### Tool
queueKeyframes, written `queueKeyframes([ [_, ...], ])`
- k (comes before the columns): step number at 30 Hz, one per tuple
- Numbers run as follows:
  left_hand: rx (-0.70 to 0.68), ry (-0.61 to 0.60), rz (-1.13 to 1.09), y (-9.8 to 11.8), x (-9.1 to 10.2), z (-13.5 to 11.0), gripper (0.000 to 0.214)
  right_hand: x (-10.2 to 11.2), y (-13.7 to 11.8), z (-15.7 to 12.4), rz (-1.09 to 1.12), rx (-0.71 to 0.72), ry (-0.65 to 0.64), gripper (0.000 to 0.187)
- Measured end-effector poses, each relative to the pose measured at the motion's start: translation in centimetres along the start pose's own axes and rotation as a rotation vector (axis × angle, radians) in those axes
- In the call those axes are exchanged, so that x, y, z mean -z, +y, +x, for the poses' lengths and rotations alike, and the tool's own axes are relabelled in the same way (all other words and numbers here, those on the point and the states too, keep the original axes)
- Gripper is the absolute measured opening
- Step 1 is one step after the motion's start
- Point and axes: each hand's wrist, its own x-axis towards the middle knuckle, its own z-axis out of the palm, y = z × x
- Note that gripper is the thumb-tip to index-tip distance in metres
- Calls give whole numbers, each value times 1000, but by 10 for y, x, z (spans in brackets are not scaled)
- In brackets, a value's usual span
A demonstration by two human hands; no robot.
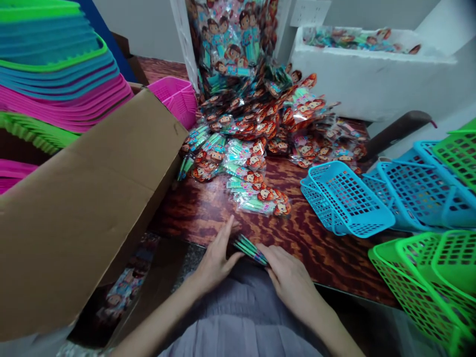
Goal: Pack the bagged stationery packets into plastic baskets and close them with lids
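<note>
At the near edge of the dark wood-grain table (320, 248), my left hand (217, 260) and my right hand (288, 277) both hold a small stack of flat packets (250, 249) with green and pink ends. My left fingers press the stack's left side, my right fingers grip its right end. A big heap of cartoon-figure packets (256, 134) spreads over the middle and back of the table, just beyond my hands.
An open cardboard box (82, 208) stands at the left, with packets inside low down. Stacked pink, blue and green baskets (55, 69) rise behind it. Blue baskets (345, 198) and green baskets (427, 277) lie at the right. A white foam box (372, 74) sits at the back.
</note>
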Motion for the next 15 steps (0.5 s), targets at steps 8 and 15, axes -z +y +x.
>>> queueKeyframes([
  [8,-25,-1,153,6,9,-5,86,-5,-2,5,-38,38,24,59],
  [15,-300,-227,618,29,17,27,44,34,0,39,136,66,-175,22],
])
